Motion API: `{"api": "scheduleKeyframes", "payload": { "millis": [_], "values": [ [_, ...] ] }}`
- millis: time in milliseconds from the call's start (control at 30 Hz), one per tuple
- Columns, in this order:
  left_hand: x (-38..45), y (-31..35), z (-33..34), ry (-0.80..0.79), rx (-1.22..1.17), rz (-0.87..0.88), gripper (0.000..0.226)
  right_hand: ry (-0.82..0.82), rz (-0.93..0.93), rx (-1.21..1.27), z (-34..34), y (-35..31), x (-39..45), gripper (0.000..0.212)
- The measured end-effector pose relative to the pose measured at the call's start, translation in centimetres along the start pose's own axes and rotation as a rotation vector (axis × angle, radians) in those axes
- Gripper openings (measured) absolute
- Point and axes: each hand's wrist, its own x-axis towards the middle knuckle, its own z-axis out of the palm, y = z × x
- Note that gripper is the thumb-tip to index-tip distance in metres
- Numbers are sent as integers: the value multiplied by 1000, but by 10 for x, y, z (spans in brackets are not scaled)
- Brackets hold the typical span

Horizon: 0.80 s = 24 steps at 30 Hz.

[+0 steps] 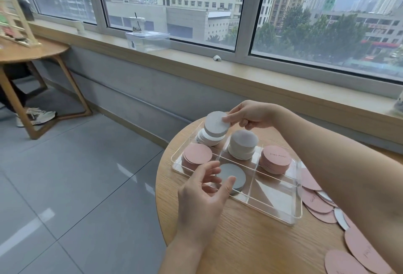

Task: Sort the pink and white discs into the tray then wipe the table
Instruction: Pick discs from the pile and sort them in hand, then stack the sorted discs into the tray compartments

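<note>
A clear divided tray [281,215] sits on the round wooden table [250,241]. My right hand [250,115] pinches a stack of white discs [216,124] just above a fanned white pile [206,138] in the tray's far left compartment. A second white stack [242,144] stands in the far middle one. Pink stacks fill the left [197,157] and far right [275,159] compartments. My left hand [205,195] hovers open at the tray's near left corner, beside a low white stack [234,179]. Loose pink and white discs [318,204] lie right of the tray.
The table's left edge drops to a grey tiled floor. A windowsill behind holds a clear lidded box [148,40] and a cup with a straw [137,24]. Another wooden table [30,51] stands at the far left, with a person's shoe [37,117] under it.
</note>
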Motion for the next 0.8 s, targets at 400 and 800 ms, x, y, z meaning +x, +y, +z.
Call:
{"api": "scheduleKeyframes", "payload": {
  "millis": [400, 800],
  "values": [
    [-1, -2, 0, -9, 16, 14, 37, 118, -1, -155, 9, 0, 17, 29],
    [0, -3, 1, -15, 19, 18, 35, 145, -2, -407, 17, -4, 16, 31]
  ]
}}
